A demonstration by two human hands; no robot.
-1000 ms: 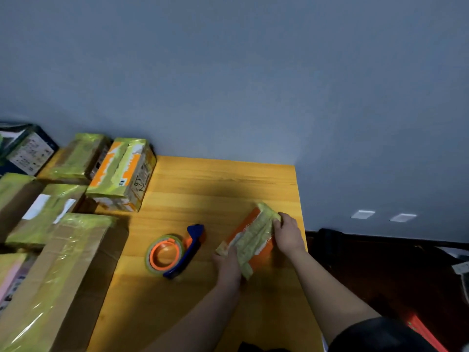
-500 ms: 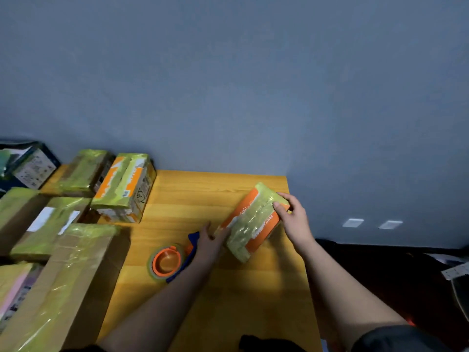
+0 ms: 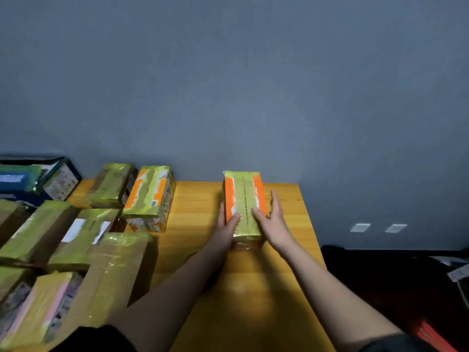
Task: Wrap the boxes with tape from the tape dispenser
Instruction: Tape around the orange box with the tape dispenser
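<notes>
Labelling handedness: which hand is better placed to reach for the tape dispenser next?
Left, probably. The left hand and right hand both flank the orange taped box, but an orange sliver, likely the dispenser, shows beside the left forearm on the yellow wooden table.

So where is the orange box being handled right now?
Head view: the orange box lies at the table's far edge by the wall, between the left hand and right hand.
</notes>
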